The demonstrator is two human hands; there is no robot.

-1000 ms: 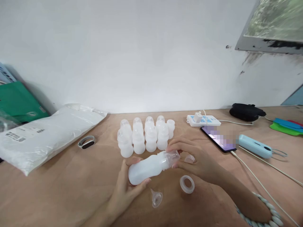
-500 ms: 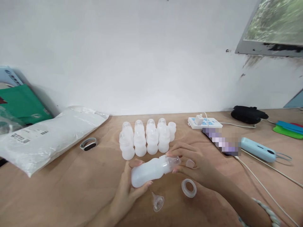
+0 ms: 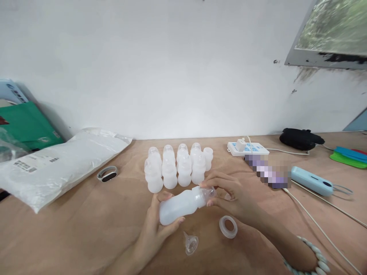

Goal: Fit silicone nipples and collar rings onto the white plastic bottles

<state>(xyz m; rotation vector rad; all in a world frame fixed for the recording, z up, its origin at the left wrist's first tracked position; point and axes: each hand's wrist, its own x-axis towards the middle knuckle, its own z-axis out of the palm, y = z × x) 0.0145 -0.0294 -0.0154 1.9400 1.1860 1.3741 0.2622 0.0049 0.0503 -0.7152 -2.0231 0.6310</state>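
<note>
A frosted baby bottle lies tilted in my left hand, whose fingers and thumb wrap round its base end. At its neck, on the right, my right hand pinches a clear cap between thumb and fingers. The cap touches the neck, but I cannot tell how firmly it sits. Below the bottle a clear silicone teat lies on its side. To the right of that is a translucent collar ring, flat on the table.
Behind my hands stand several capped bottles in rows, with an uncapped bottle at their right. A white plastic package and a fitness band lie left. On the right are a power strip, a phone, cables and a light-blue device.
My right hand has moved slightly left towards the bottle, and the clear cap sits closer over the neck. The bottle has barely moved in my left hand.
</note>
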